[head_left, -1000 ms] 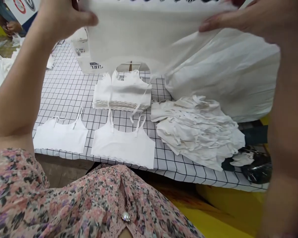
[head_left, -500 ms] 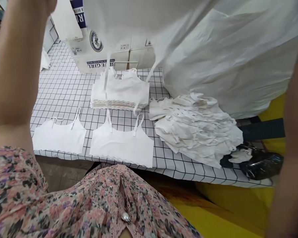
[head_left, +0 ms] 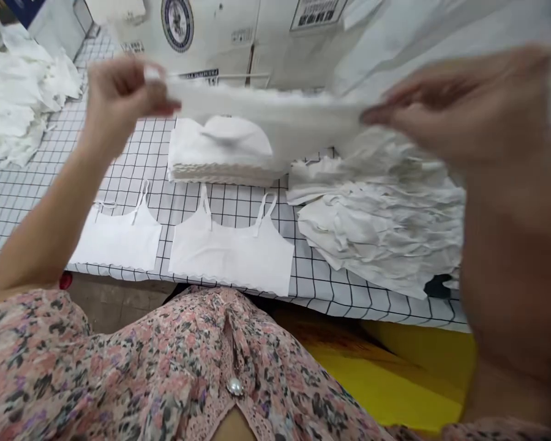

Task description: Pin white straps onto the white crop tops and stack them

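Note:
A white bra top point(head_left: 275, 109) is stretched in the air between my two hands, blurred by motion. My left hand point(head_left: 122, 98) pinches one end of its edge, while my right hand point(head_left: 468, 110) pinches the other. Below and behind it is a neat stack of folded white bra tops point(head_left: 220, 150), partly covered. Nearer to me, a strapped white bra top point(head_left: 232, 254) lies flat at the table's front edge, with a second bra top point(head_left: 119, 242) to its left. Under my right forearm spreads a crumpled pile of white garments point(head_left: 376, 223).
White cartons point(head_left: 224, 37) stand along the back of the checked tablecloth point(head_left: 142, 144). A heap of white cloth point(head_left: 21, 92) lies at the far left. White sheeting point(head_left: 445, 37) bulges at the back right. Something yellow point(head_left: 422, 367) is below the table on the right.
Both hands have come down from high up into view, bringing the white garment lower, over the stack. The view has shifted slightly, showing more of the left heap.

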Demonstrator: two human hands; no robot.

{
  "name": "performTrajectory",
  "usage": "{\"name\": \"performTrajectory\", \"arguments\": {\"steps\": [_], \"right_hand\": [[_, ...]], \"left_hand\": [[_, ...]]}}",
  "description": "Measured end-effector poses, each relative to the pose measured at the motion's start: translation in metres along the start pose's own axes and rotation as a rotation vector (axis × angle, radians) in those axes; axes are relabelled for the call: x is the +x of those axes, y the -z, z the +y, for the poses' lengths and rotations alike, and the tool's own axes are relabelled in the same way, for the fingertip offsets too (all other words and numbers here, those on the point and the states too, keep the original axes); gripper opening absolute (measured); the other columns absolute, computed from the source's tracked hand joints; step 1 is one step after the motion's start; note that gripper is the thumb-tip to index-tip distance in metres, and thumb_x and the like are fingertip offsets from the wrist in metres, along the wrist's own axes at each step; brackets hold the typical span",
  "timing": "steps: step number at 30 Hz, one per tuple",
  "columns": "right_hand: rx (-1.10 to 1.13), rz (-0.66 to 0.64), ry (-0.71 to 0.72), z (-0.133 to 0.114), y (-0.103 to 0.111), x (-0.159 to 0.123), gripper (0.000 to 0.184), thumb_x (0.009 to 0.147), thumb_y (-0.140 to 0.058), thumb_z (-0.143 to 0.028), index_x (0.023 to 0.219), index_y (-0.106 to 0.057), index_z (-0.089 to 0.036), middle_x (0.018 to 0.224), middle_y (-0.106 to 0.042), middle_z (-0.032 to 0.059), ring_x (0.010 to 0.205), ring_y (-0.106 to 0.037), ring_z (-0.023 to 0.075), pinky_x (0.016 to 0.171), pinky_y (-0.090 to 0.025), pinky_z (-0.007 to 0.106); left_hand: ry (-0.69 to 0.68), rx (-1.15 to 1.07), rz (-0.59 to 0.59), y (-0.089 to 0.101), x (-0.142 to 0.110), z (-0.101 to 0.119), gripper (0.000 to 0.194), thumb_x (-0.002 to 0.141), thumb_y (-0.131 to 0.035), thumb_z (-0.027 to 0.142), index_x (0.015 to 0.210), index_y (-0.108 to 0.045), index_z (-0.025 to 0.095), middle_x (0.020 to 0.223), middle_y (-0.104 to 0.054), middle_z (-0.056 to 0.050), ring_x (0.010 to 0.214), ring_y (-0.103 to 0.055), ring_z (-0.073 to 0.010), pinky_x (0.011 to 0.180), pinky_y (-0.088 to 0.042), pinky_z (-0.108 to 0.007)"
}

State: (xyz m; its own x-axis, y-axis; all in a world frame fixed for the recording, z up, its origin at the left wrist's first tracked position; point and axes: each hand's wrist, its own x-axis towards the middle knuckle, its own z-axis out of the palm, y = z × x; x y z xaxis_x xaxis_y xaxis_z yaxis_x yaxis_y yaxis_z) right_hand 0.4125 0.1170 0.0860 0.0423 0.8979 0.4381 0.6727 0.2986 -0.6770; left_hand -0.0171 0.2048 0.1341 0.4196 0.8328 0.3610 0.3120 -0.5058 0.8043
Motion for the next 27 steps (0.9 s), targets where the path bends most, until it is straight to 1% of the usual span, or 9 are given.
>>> {"name": "performTrajectory", "arguments": {"steps": [3,5,7,11,13,15,19,24,27], "right_hand": [[-0.012,-0.073,-0.119,0.02,-0.041,-0.051,0.019,0.071,-0.098,-0.024,0.079,-0.081,-0.02,0.082,-0.078,0.0053,0.074,-0.066,0.0151,0.069,-0.052,0.035],[-0.034,-0.078,-0.218,0.034,-0.053,-0.069,0.019,0.067,-0.097,-0.015,0.075,-0.08,-0.019,0.08,-0.078,0.005,0.075,-0.067,0.0152,0.07,-0.052,0.034],[-0.052,-0.062,-0.214,0.041,-0.055,-0.081,0.017,0.068,-0.095,-0.017,0.077,-0.081,-0.02,0.081,-0.079,0.0059,0.078,-0.069,0.017,0.072,-0.053,0.034],[-0.066,0.068,0.095,0.031,-0.043,-0.117,0.012,0.082,-0.09,-0.033,0.086,-0.082,-0.025,0.083,-0.08,0.0045,0.081,-0.073,0.0202,0.078,-0.057,0.039],[-0.085,0.108,0.248,0.02,-0.042,-0.146,0.007,0.088,-0.085,-0.032,0.089,-0.082,-0.026,0.081,-0.08,0.0018,0.075,-0.072,0.0189,0.076,-0.056,0.04],[-0.119,0.062,0.318,0.014,-0.048,-0.176,0.004,0.093,-0.078,-0.026,0.09,-0.081,-0.026,0.08,-0.079,0.0007,0.074,-0.07,0.0187,0.073,-0.056,0.039],[-0.197,-0.123,0.287,0.015,-0.065,-0.22,0.016,0.097,-0.067,-0.022,0.089,-0.081,-0.025,0.083,-0.078,0.0035,0.082,-0.069,0.022,0.074,-0.059,0.04],[-0.233,-0.094,0.201,0.01,-0.062,-0.241,0.014,0.094,-0.07,-0.018,0.094,-0.081,-0.027,0.089,-0.078,0.005,0.088,-0.068,0.0247,0.084,-0.058,0.046],[-0.264,-0.12,0.221,0.004,-0.06,-0.257,0.016,0.093,-0.071,-0.016,0.099,-0.08,-0.028,0.092,-0.078,0.0044,0.091,-0.068,0.0247,0.095,-0.057,0.049]], "left_hand": [[0.192,-0.156,-0.015,-0.043,-0.064,-0.048,0.005,0.098,-0.075,0.014,0.102,-0.075,0.01,0.089,-0.079,-0.002,0.088,-0.083,-0.0151,0.086,-0.073,-0.034],[0.264,-0.176,-0.008,-0.06,-0.087,-0.07,0.004,0.097,-0.074,0.012,0.1,-0.075,0.013,0.085,-0.078,-0.001,0.085,-0.084,-0.0161,0.084,-0.074,-0.033],[0.266,-0.159,0.001,-0.067,-0.099,-0.079,0.007,0.096,-0.074,0.013,0.102,-0.076,0.015,0.086,-0.077,-0.001,0.085,-0.084,-0.017,0.084,-0.075,-0.034],[0.172,-0.043,-0.039,-0.056,-0.129,-0.066,0.014,0.095,-0.075,0.018,0.108,-0.079,0.017,0.095,-0.079,-0.003,0.089,-0.083,-0.0164,0.088,-0.073,-0.034],[0.099,0.06,-0.12,-0.05,-0.153,-0.056,0.019,0.093,-0.075,0.018,0.111,-0.081,0.019,0.102,-0.081,-0.004,0.095,-0.081,-0.0165,0.09,-0.072,-0.034],[0.018,0.159,-0.218,-0.049,-0.179,-0.054,0.023,0.092,-0.072,0.014,0.112,-0.082,0.021,0.107,-0.083,-0.005,0.101,-0.08,-0.0168,0.092,-0.07,-0.033],[-0.099,0.269,-0.314,-0.061,-0.218,-0.064,0.034,0.089,-0.061,0.003,0.108,-0.082,0.021,0.108,-0.081,-0.006,0.101,-0.079,-0.0171,0.086,-0.067,-0.032],[-0.122,0.333,-0.255,-0.066,-0.241,-0.066,0.035,0.093,-0.063,0.002,0.114,-0.08,0.022,0.12,-0.081,-0.007,0.112,-0.078,-0.0185,0.095,-0.067,-0.034],[-0.139,0.358,-0.229,-0.067,-0.256,-0.066,0.032,0.096,-0.063,0.003,0.116,-0.079,0.023,0.125,-0.081,-0.008,0.113,-0.078,-0.0191,0.097,-0.067,-0.037]]}}
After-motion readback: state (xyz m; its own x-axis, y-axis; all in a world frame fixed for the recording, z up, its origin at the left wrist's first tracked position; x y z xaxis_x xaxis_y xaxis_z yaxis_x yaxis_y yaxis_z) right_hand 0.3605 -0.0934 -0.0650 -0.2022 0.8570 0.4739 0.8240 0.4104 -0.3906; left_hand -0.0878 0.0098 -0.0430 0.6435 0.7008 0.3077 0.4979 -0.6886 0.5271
